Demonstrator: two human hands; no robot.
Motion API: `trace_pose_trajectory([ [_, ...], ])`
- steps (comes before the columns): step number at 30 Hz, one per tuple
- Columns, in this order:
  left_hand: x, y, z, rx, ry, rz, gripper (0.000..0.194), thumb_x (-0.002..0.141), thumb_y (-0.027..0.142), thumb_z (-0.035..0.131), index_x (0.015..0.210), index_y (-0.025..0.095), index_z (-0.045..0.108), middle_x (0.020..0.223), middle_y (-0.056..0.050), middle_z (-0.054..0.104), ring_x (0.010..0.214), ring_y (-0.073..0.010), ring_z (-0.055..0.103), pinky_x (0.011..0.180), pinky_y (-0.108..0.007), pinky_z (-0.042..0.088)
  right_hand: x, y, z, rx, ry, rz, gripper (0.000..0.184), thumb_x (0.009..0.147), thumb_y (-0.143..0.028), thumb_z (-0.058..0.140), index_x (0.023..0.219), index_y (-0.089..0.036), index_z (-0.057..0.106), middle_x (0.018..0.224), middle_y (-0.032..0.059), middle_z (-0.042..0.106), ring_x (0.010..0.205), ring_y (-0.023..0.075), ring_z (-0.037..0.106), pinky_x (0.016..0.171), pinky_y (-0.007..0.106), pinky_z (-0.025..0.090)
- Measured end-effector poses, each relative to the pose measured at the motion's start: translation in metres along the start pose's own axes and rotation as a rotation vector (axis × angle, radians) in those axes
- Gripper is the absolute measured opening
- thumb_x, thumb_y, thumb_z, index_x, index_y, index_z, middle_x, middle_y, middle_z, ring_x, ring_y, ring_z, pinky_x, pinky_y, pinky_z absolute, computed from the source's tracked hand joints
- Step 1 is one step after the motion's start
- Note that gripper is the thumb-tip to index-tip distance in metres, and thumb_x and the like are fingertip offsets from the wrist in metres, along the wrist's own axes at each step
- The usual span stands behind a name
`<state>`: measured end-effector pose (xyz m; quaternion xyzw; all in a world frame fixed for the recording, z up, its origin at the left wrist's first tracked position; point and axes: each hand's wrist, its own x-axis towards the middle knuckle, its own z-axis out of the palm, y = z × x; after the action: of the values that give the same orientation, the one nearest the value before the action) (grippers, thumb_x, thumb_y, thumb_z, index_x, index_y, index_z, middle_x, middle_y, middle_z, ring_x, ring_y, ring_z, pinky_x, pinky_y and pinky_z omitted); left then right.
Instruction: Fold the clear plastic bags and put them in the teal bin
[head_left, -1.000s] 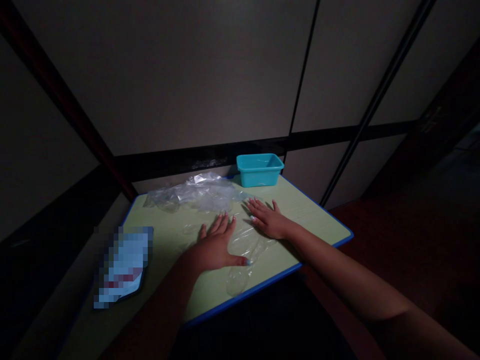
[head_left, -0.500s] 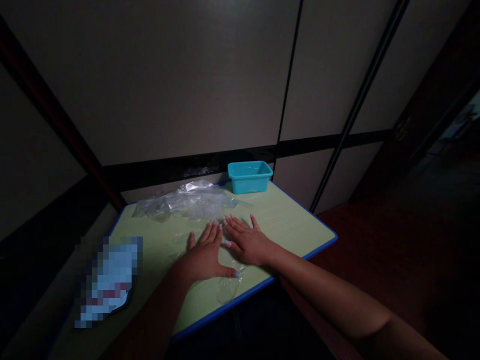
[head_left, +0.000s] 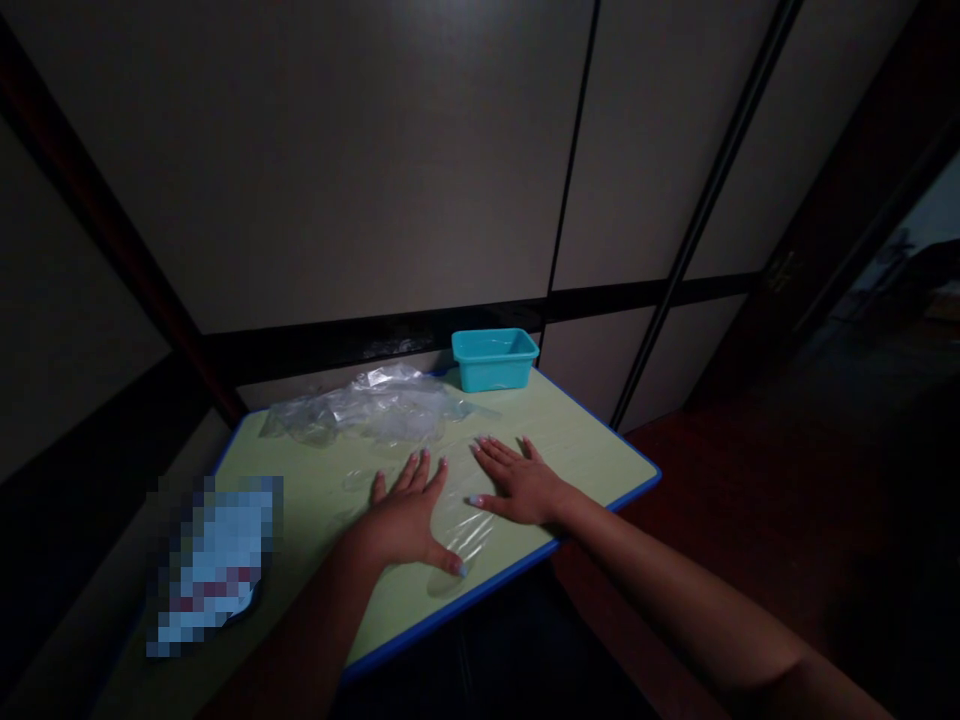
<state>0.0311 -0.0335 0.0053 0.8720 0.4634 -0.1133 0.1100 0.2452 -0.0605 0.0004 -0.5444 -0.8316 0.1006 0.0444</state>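
Our R hand has slid away from our L hand, streaking clear, flat plastic film btwn them on the pale-green bench. Both lie flat, fingers splayed, gripping nothing.

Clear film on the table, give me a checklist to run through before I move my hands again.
1. Left hand open, palm down, fingers spread: ok.
2. Right hand open, palm down, thumb out: ok.
3. Clear film smooth between the hands: not ok, creases show.
4. Crumpled plastic separate from the film: cannot tell, both are see-through and the light is dim.
5. Teal tub away from both hands: ok, it stands upright near the far edge.
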Motion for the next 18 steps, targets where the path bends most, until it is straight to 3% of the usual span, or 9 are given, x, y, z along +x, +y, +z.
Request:
trace_pose_trajectory([
  [7, -0.004, -0.002, -0.002, -0.036, 0.007, -0.037, 0.136, 0.037, 0.074, 0.064, 0.143, 0.022, -0.003, 0.146, -0.016, -0.016, 0.133, -0.0345, -0.015, 0.1, -0.065, 0.002, -0.001, -0.001, -0.003, 0.003, 0.003, 0.003, 0.081, 0.082, -0.069, 0.02, 0.145, -0.021, 0.004, 0.15, 0.011, 0.004, 0.137, 0.025, 0.004, 0.104, 0.057, -0.005],
  [14, -0.002, -0.004, -0.005, -0.029, 0.199, -0.127, 0.108, 0.065, 0.077, 0.04, 0.143, 0.011, 0.008, 0.148, -0.013, -0.003, 0.137, -0.029, -0.005, 0.105, -0.059, 0.004, 0.024, -0.012, -0.009, -0.023, -0.006, -0.07, 0.073, 0.087, -0.061, 0.014, 0.145, -0.018, 0.002, 0.15, 0.0085, 0.001, 0.138, 0.0243, 0.002, 0.105, 0.057, -0.005],
  [18, 0.003, -0.003, -0.005, -0.021, 0.316, -0.147, 0.073, 0.086, 0.061, 0.015, 0.143, 0.015, 0.016, 0.149, -0.008, 0.005, 0.138, -0.0235, 0.003, 0.106, -0.057, 0.009, 0.051, -0.015, -0.01, -0.085, -0.033, -0.12, 0.069, 0.089, -0.055, 0.017, 0.145, -0.017, 0.005, 0.15, 0.0087, 0.001, 0.137, 0.0251, 0.002, 0.105, 0.057, -0.001],
])
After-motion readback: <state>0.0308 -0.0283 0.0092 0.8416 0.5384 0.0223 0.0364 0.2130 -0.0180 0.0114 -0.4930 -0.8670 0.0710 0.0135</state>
